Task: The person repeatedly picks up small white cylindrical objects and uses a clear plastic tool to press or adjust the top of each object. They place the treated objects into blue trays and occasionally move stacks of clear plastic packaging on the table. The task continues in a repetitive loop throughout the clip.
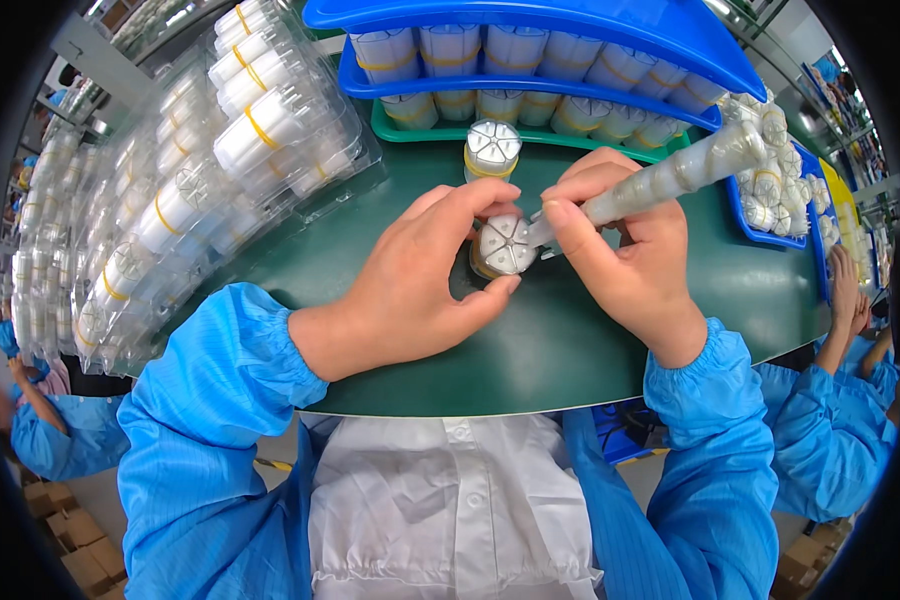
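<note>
My left hand [410, 275] curls round a short white cylinder [505, 246] standing on the green tabletop. Its round top is split into wedges by dark lines, and a yellow band shows on its side. Pinched in my right hand [625, 250] is a long, pale, tape-wrapped tool [670, 178], slanting up to the right. The tool's narrow tip touches or nearly touches the right edge of the cylinder's top; I cannot tell which. Just beyond stands a second banded cylinder [493, 150], with nobody's hand on it.
Clear plastic trays [320, 205] of banded white cylinders are stacked at the left. Blue trays [530, 85] and a green tray [395, 133] with more cylinders line the back. A blue bin [785, 236] holds white parts at right. Co-workers' blue sleeves [830, 430] show at both sides.
</note>
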A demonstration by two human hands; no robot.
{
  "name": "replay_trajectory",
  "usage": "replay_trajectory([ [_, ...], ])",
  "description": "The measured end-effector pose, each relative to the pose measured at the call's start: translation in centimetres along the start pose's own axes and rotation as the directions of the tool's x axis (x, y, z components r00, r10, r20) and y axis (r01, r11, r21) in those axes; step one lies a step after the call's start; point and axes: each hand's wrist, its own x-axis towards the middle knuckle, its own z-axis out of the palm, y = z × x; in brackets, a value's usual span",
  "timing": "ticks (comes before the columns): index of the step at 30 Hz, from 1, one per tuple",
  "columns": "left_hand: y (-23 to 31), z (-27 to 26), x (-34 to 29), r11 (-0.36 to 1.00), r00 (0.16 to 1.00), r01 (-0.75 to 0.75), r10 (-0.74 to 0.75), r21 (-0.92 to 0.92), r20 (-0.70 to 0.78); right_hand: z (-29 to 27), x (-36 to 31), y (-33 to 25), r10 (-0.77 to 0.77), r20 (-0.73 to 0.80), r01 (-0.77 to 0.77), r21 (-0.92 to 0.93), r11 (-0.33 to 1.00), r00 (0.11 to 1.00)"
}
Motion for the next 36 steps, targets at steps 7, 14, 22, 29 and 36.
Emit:
replay_trajectory([
  [7, 0.01, -0.27, -0.02, 1.000, 0.998, 0.025, -0.026, 0.006, 0.060, -0.25, 0.11, 0.04, -0.025, -0.016, 0.024, -0.013, 1.000, 1.000],
  [14, 0.12, -0.17, 0.18, 1.000, 0.999, 0.000, 0.000, -0.004, 0.050, -0.16, 0.18, 0.23, -0.025, 0.022, 0.026, -0.016, 1.000, 0.999],
  [22, 0.71, -0.38, 0.74, 0.980, 0.979, 0.163, -0.175, 0.118, 0.100, -0.23, 0.13, 0.33, -0.017, -0.013, 0.017, -0.010, 1.000, 1.000],
  [29, -0.09, 0.17, 0.00, 0.999, 0.998, 0.009, -0.006, -0.046, 0.058, -0.61, 0.26, -0.08, 0.072, 0.021, -0.072, 0.032, 0.997, 0.997],
  [36, 0.26, -0.10, 0.43, 0.994, 0.992, 0.067, -0.076, 0.091, 0.099, -0.33, 0.03, 0.16, 0.030, 0.054, -0.029, -0.023, 0.999, 0.998],
])
